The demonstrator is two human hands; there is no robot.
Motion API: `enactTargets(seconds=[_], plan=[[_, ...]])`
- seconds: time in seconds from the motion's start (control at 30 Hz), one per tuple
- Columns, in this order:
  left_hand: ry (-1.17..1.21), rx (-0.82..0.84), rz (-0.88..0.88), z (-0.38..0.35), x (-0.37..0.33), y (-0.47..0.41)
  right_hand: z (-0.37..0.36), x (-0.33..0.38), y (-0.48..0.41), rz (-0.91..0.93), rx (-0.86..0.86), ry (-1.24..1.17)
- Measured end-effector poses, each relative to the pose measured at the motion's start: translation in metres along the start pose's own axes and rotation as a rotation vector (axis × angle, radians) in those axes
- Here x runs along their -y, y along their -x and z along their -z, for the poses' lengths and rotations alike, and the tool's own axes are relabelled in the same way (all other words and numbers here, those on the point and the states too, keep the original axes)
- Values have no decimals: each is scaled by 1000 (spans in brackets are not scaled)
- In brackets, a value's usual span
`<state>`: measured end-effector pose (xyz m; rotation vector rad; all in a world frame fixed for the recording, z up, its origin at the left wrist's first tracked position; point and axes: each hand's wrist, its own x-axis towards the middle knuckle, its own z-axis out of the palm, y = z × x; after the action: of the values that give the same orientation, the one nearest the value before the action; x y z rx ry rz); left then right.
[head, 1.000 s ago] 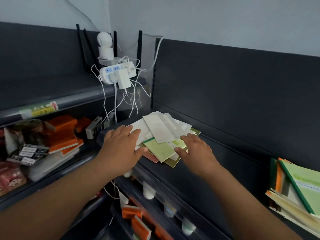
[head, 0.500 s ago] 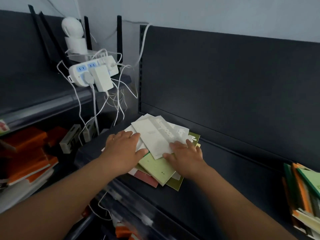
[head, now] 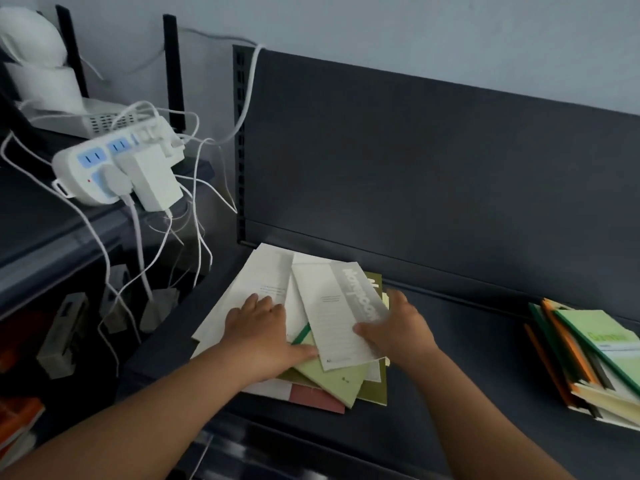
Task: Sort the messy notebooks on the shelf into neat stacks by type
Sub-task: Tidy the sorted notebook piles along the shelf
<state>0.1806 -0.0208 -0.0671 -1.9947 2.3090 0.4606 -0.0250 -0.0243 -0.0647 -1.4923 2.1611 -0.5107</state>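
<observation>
Hands (head: 258,337) (head: 401,332) on messy notebooks (head: 330,306)

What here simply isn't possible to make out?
Head view only.
1. Covers of the lower notebooks: hidden under the white notebook and the left hand.
2. Whether the right hand grips or just touches it: fingers partly behind its edge.
3. The stack at right: cut by the frame edge.
4. The white notebook's small print: blurred.
</observation>
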Motion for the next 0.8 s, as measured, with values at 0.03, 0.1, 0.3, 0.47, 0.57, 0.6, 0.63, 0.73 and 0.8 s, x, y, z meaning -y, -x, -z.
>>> enactTargets(seconds=[0.03,0.1,0.3,0.47,0.57,0.6,0.63,0.73,0.8], plan=[[31,-3,-14,0,1,-3,2,-4,3,-39,-12,-50],[127,-38,-51,-1,3,-9,8,-14,11,-119,-55,-135],[347,-115,-7,1,-4,-18,9,-42,30,-252,-152,-308],[572,-71,-14,-1,-7,-24,4,-40,49,-276,-171,-470],[640,-26,29,7,-11,-25,4,-36,56,-275,-192,-462],[629,-29,42,9,-12,-24,4,-34,57,-273,-197,-460],[593,-49,49,10,-14,-24,4,-32,60,-269,-200,-460],[565,-75,44,12,-15,-24,-2,-26,63,-264,-173,-459],[644,-38,41,15,-14,-24,-6,-21,64,-252,-141,-445]])
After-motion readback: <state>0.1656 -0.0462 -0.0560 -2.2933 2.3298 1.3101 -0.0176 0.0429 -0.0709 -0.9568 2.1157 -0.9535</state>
